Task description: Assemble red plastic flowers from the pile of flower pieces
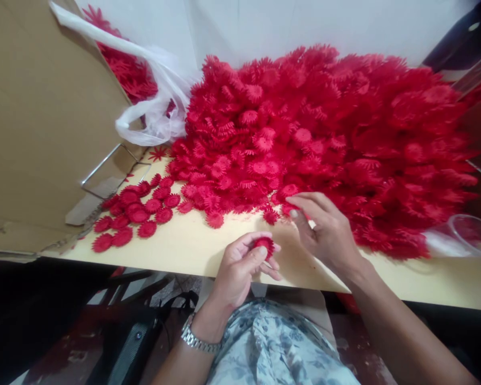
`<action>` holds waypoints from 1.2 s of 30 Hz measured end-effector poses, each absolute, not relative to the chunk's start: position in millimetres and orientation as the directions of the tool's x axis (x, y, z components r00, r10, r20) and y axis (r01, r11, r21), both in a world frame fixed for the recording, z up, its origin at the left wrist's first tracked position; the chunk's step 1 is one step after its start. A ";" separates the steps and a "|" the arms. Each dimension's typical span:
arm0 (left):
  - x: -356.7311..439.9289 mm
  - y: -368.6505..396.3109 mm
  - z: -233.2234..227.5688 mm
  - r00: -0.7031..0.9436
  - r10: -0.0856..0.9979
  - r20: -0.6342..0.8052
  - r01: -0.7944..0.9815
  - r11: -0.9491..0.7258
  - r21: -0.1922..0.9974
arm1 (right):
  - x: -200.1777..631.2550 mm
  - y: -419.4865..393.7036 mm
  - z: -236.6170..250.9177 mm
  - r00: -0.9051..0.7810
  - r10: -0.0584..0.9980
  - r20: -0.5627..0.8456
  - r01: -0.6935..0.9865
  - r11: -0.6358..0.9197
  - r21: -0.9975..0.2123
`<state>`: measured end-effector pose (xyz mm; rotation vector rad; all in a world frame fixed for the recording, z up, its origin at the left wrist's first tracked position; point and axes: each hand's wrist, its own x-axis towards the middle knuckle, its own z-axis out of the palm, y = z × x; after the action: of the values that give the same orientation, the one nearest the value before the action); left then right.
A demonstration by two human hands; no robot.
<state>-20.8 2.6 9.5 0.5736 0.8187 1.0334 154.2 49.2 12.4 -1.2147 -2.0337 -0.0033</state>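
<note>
Left hand [240, 267] pinches a red flower piece [263, 245], seemingly light, flexible plastic best held by its rim, while the right hand [324, 230], fingers loosely spread, touches the red heap [324, 139] at its twelve o'clock.

Bare forearms, silver link wristwatch [199, 340], grey floral garment [272, 347], possibly shorts

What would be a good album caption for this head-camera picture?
Left hand holds a red plastic flower while right hand reaches into the red flower heap.
</note>
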 end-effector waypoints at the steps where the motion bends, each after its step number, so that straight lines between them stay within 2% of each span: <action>1: -21.1 2.5 9.4 0.292 0.905 -0.310 -0.526 0.423 0.738 | 151.8 44.7 13.4 -0.294 0.765 0.573 0.719 0.572 -0.394; 4: -20.4 1.8 8.0 0.278 0.904 -0.325 -0.520 0.426 0.740 | 146.6 34.1 13.5 -0.333 0.791 0.514 0.670 0.582 -0.461; 8: -17.9 0.0 4.6 0.185 0.913 -0.362 -0.446 0.407 0.797 | 145.3 27.8 7.2 -0.334 0.801 0.496 0.662 0.574 -0.482; 13: -18.4 -0.8 2.4 0.201 0.890 -0.410 -0.352 0.456 0.817 | 146.0 20.4 5.5 -0.310 0.806 0.504 0.638 0.570 -0.518; 19: -15.9 3.1 3.7 0.130 0.903 -0.410 -0.165 0.427 0.889 | 136.6 10.5 18.9 -0.337 0.845 0.416 0.507 0.535 -0.676; 23: -15.1 4.8 3.7 0.144 0.917 -0.373 -0.095 0.388 0.917 | 131.3 12.0 21.8 -0.429 0.829 0.358 0.505 0.549 -0.666; 26: -15.7 4.5 1.5 0.247 0.910 -0.333 -0.060 0.358 0.932 | 130.9 14.4 17.8 -0.432 0.798 0.419 0.539 0.602 -0.590; 29: -14.5 5.0 1.2 0.291 0.906 -0.308 -0.109 0.351 0.930 | 128.5 16.6 12.7 -0.337 0.788 0.516 0.620 0.598 -0.508; 33: -13.9 6.1 4.4 0.221 0.920 -0.324 -0.213 0.370 0.904 | 124.0 25.4 12.8 -0.194 0.825 0.530 0.675 0.504 -0.538; 36: -17.0 5.6 6.0 0.159 0.920 -0.357 -0.251 0.388 0.887 | 129.4 41.1 13.9 -0.104 0.817 0.567 0.747 0.441 -0.497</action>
<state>-17.0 5.6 6.0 0.7770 1.0871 0.9704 129.4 41.1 13.9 -1.3258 -1.8661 0.1063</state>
